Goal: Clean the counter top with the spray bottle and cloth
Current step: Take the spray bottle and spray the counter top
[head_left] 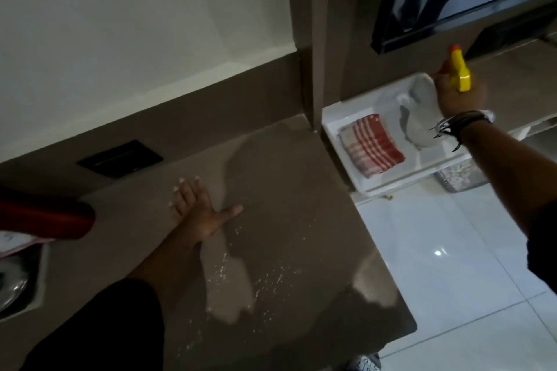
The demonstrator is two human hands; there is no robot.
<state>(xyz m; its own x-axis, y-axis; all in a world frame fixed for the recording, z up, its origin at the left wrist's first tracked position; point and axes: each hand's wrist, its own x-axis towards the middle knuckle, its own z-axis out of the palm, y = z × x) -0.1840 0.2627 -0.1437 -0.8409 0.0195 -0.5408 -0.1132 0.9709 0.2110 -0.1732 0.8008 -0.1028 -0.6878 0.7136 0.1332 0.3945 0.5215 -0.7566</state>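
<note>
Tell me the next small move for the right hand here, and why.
Probably set the spray bottle down in the white tray and pick up the red-striped cloth lying there. The counter top already shows spray droplets, the right hand holds the bottle over the tray, and the left hand rests flat and empty on the counter.

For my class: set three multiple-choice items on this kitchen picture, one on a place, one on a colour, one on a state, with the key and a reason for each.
1. Where does the striped cloth lie?
A. in the white tray
B. on the floor
C. under the left hand

2. What colour is the spray bottle head?
A. blue
B. yellow
C. green

3. How is the left hand?
A. gripping the cloth
B. flat on the counter top, empty
C. raised in the air

Key: A, the cloth lies folded in the tray; B, the yellow head shows above the right hand; B, the fingers are spread on the surface.
</note>
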